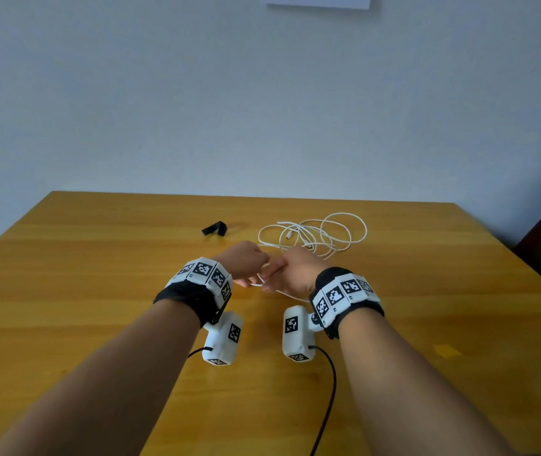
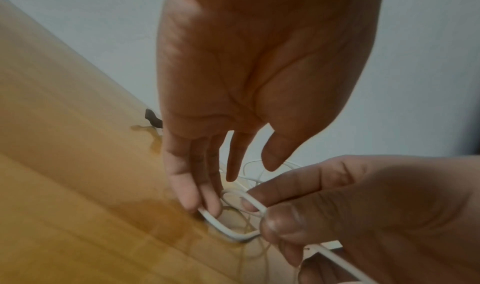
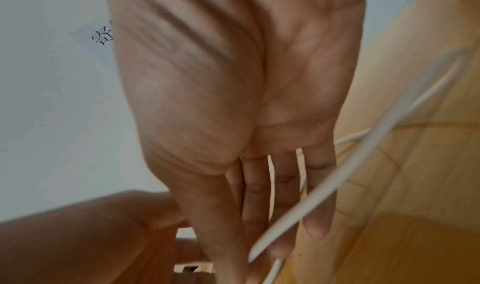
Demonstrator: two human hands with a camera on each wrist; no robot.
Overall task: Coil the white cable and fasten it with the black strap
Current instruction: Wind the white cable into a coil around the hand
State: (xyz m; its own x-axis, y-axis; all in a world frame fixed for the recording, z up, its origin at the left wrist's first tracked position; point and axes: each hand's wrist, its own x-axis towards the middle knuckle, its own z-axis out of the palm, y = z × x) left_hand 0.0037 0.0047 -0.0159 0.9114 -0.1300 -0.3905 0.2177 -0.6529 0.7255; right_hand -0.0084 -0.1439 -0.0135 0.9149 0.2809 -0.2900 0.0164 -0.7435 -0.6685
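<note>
Wooden table (image 1: pixel 98 291) lies under your hands, grain running side to side. Yellow patch (image 1: pixel 447 351) on tabletop sits to right of your right forearm. Pale wall (image 1: pixel 262 93) stands beyond your hands, past far table edge. White sheet (image 1: pixel 318 1) hangs on wall high above your hands; printed character (image 3: pixel 103 37) visible on paper in right wrist view.

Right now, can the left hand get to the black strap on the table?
Probably yes, once it lets go. The left hand pinches the white cable; the black strap lies just beyond it on the table, nothing between.
</note>
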